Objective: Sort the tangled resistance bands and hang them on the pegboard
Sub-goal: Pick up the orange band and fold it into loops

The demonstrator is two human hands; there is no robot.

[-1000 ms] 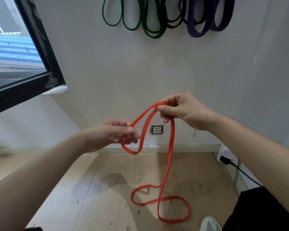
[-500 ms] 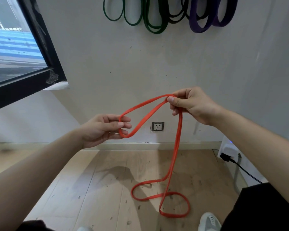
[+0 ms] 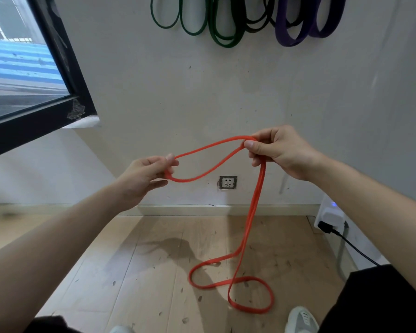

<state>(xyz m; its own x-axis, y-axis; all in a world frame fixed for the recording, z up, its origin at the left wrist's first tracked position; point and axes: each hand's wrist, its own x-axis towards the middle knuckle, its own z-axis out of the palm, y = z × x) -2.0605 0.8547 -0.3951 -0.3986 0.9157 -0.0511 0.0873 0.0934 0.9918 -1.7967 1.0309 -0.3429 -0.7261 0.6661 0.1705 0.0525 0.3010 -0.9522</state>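
Sorting resistance bands at a scuffed white wall (image 3: pixel 202 92), seen from the head camera. Holding an orange band (image 3: pixel 254 200) in the air between two bare hands.

With the right hand (image 3: pixel 281 152), higher and to the right, gripping a fold of the band, thumb pressed to the curled forefinger and the other fingers curled beneath. With the left hand (image 3: pixel 142 176), lower and to the left, pinching the far end of a small loop between thumb and fingertips. Slightly blurred there, so cannot tell exactly which fingers touch the strap.

Stretched between the two hands as a slack teardrop loop. Hanging from the right hand as two strands side by side down to the pale wooden floor (image 3: pixel 154 272). Lying there in a loose figure of eight, just in front of a light shoe (image 3: pixel 300 319).

High on the wall, hanging side by side and cut off at the top by the frame: green bands (image 3: pixel 222 42) to the left, thin dark bands (image 3: pixel 256 27) in the middle, purple bands (image 3: pixel 289 40) to the right.

Behind the loop, a wall socket (image 3: pixel 228 182) above the skirting board (image 3: pixel 226 209). At left, a black window frame (image 3: pixel 65 56). At lower right, a white power block (image 3: pixel 329 212) with a black plug (image 3: pixel 324 227) and cable.
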